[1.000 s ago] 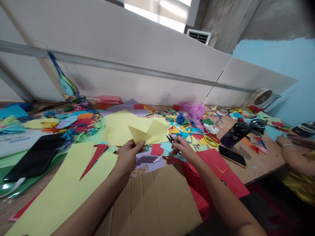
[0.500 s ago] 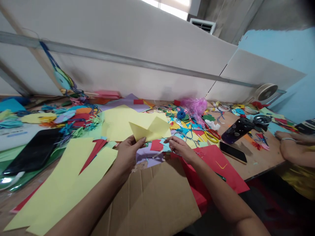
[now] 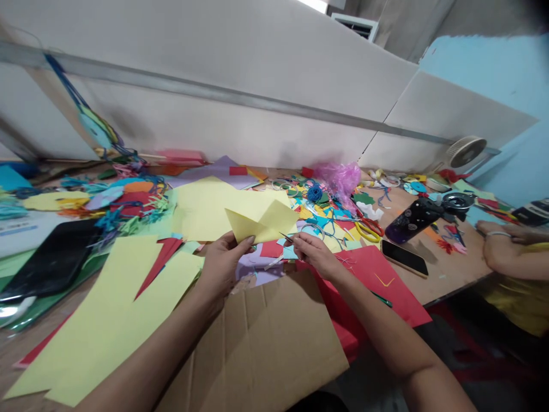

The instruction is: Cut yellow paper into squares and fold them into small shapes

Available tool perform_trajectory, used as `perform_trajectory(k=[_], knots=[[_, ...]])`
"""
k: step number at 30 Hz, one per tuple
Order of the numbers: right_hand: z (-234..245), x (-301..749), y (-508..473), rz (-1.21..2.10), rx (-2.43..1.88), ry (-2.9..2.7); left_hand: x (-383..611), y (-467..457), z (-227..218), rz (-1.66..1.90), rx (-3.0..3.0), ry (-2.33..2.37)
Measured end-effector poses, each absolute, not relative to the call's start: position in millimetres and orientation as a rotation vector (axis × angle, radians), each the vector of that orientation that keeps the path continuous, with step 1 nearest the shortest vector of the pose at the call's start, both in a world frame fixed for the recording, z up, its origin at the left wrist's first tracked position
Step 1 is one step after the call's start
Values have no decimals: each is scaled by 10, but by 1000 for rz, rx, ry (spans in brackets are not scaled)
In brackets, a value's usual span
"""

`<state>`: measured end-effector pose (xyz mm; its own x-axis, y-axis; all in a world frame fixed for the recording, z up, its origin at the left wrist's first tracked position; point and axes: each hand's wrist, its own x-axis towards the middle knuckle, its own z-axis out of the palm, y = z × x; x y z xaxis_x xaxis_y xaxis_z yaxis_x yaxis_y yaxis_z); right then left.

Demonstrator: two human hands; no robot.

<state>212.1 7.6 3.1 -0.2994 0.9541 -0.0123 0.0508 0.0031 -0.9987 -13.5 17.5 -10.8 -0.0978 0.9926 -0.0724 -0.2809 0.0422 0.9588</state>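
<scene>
Taking twelve o'clock as away from the person, a black phone (image 3: 47, 260) lies on the counter (image 3: 458, 277) at the far left, out at nine o'clock from the left hand (image 3: 225, 260); nearer, between eight and nine o'clock, spreads a cut yellow sheet (image 3: 98, 312) with a narrow red strip (image 3: 159, 266) on it; the left hand is closed, thumb over fingers, pinching the folded yellow paper (image 3: 274, 222) at its lower left; that paper reaches out towards two o'clock from this hand, its long axis roughly nine to three, its two points standing up; the scissors (image 3: 287, 237) aim their tips to ten o'clock, at the paper's lower right edge, though I cannot tell whether they touch; the right hand (image 3: 313, 252) is curled round the scissors, with the paper at its ten o'clock; the left hand is the nearer, being in contact; a red sheet (image 3: 398, 286) lies towards four o'clock from the right hand.
</scene>
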Motion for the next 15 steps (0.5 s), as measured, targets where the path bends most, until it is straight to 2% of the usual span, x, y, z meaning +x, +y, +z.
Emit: perform_trajectory(k=[15], knots=[[-18, 2150, 87, 1412, -1096, -1501, -130, 169, -115, 1357, 913, 1102]])
